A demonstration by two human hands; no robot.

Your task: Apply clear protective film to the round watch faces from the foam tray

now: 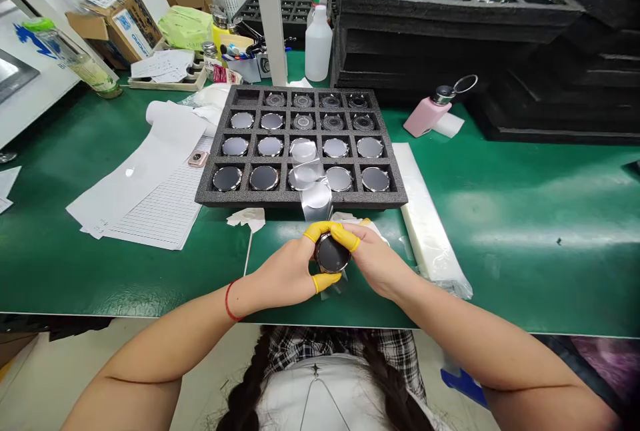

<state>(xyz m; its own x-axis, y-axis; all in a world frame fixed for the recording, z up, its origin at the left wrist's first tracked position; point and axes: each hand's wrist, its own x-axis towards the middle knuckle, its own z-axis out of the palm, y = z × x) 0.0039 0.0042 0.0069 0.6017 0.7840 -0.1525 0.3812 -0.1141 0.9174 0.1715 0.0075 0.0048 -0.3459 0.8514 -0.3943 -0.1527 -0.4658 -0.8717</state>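
1. The left hand (287, 271) and the right hand (375, 258) meet over the green bench (500, 218), just at 6 o'clock from the foam tray (300, 199).
2. Between them sits a round dark watch case (331, 253), face up toward the camera. The disc has no long axis to speak of; its flat face tilts slightly toward the wearer.
3. The left hand's fingers are closed on the case: a yellow-capped fingertip (315, 231) at its 11 o'clock edge and a capped thumb (326, 280) at its 7 o'clock edge.
4. The right hand's fingers also pinch it, with a yellow-capped fingertip (346, 238) lying over the rim at 1 o'clock. Both hands touch the case, so neither is nearer.
5. A strip of clear film (313, 181) rises from the case toward 12 o'clock, across the tray's front rows. Whether a finger grips the film's lower end I cannot tell.
6. The tray holds rows of similar round cases in its pockets. At its 9 o'clock lie lined paper sheets (160, 204); at 2 o'clock a pink dispenser bottle (427, 114) lies tipped; at 3 o'clock a white plastic sleeve (425, 218) lies along the bench.
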